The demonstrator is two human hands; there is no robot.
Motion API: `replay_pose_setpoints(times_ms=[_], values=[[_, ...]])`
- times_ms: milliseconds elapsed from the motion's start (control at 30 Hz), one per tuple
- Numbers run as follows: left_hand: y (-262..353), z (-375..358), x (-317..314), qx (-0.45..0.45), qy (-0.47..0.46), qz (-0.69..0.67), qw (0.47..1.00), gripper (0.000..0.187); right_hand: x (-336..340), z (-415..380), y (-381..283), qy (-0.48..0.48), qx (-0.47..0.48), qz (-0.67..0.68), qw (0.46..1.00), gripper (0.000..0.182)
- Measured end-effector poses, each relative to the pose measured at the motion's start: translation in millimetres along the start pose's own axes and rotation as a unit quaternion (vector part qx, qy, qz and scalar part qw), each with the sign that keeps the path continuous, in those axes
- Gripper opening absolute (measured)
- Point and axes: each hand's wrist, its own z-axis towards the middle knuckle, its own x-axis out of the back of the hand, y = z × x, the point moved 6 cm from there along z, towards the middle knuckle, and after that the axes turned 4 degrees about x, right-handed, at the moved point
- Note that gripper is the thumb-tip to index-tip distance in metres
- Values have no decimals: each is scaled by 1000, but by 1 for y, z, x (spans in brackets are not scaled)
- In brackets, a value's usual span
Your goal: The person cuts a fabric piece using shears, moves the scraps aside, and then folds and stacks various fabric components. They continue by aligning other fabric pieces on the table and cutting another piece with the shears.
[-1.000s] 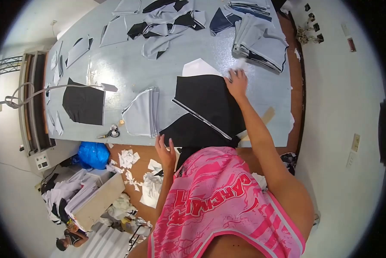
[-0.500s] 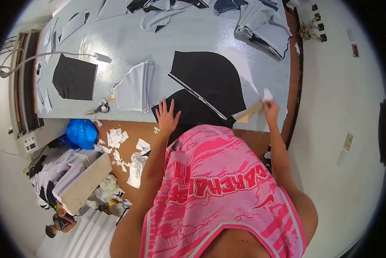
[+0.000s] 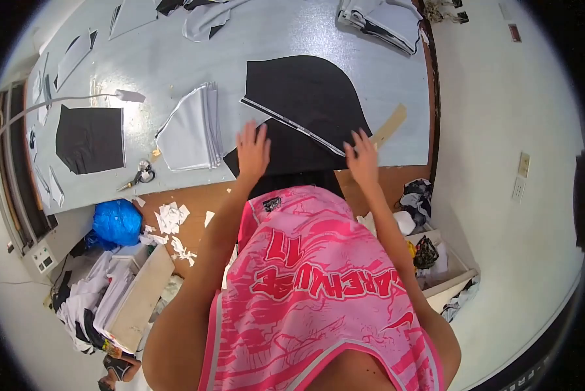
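Black, curve-topped flat fabric (image 3: 305, 85) lies at twelve o'clock on the pale blue-grey desk (image 3: 266, 39). Left hand (image 3: 253, 151) at its eight, right hand (image 3: 363, 161) at its four: each grip spread, pinching nothing visible. Light, even pressure should best avoid creases.

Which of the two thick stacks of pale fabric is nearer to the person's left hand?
It is the fanned stack between the left hand and the scissors; the other stack lies far off, near the table's right edge.
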Motion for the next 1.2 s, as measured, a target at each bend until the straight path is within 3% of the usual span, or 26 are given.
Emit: replay_pose_setpoints(times_ms=[33,100,200,333,400,433,467,533,567,633,700,733,800,867,933,1000,1033,1067,1133,1167,1200], values=[[6,-11,-10,-28,-52,-44,997,59,-17,21,-15,16,60,-15,998,54],[19,-12,-6,-58,-60,-2,996,63,-57,44,-6,-19,34,-93,995,65],[23,13,-17,-55,-48,10,997,69,-60,84,26,8,40,-111,993,77],[37,77,-21,-92,-21,29,995,69,-39,145,74,2,103,-144,984,81],[34,99,-19,-96,-17,36,995,67,-28,169,98,-8,65,-148,987,83],[31,104,-20,-97,-21,38,994,67,-8,172,90,78,69,-200,974,73],[27,111,-16,-76,-6,27,997,64,0,168,79,79,68,-199,974,73],[20,114,-4,-29,55,20,998,58,14,149,88,82,-64,-42,994,59],[12,109,1,-29,57,20,998,58,15,125,71,128,-59,-46,989,46],[-23,97,14,43,92,-20,995,57,-8,74,50,54,-112,-14,992,48],[-39,88,27,50,96,24,994,52,-14,33,20,102,-54,-12,993,44],[-45,88,28,49,49,20,997,47,-20,24,22,101,-55,-9,993,44],[-55,85,34,43,-1,16,999,43,-42,5,37,-28,-100,75,992,43],[-74,93,16,109,-159,31,981,34,-48,-3,47,-42,-73,64,994,41],[-78,103,19,72,-169,28,983,32,-37,2,53,-52,-46,49,996,40],[-72,107,24,22,-196,-145,970,35,-23,7,63,-43,-104,289,951,33],[-63,111,36,47,-236,-179,954,32,-13,14,71,-36,-101,287,952,33],[-58,119,43,40,-231,-178,956,32,-6,23,81,-24,-120,357,926,27],[-53,131,42,78,-280,-305,907,25,24,45,86,8,-152,460,875,21],[-47,141,45,71,-272,-303,910,25,45,62,80,14,-144,461,876,21],[-44,152,48,104,-237,-406,876,24,69,80,69,62,-148,473,867,22]])
